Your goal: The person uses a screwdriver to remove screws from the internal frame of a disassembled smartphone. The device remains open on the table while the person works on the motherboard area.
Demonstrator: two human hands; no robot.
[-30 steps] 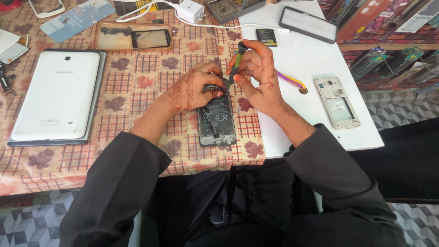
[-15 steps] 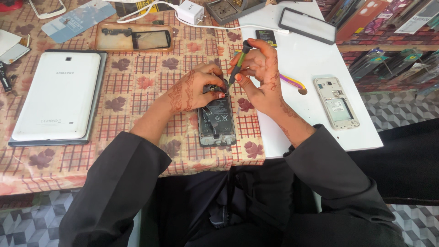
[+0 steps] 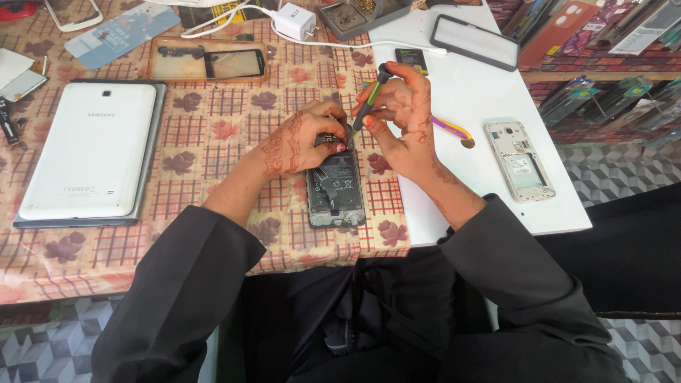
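An opened phone point(image 3: 336, 191) lies back up on the patterned tablecloth point(image 3: 213, 128), its battery and inner parts showing. My left hand point(image 3: 301, 138) presses its fingers on the phone's top end and holds it in place. My right hand point(image 3: 404, 120) grips a thin screwdriver point(image 3: 369, 99) with a black and green handle. The tool slants down to the left, and its tip touches the phone's upper edge right beside my left fingertips.
A white tablet point(image 3: 85, 159) lies face down at the left. Behind it sit a brown phone frame point(image 3: 206, 60), a white charger point(image 3: 294, 20) with cable and a parts tray point(image 3: 362, 14). On the white board are a phone back point(image 3: 519, 169), a dark phone point(image 3: 475, 41) and a purple-yellow pry tool point(image 3: 454, 130).
My hands have barely moved. The screwdriver stays at the phone's top edge, with only a small shift of my right hand's fingers around it.
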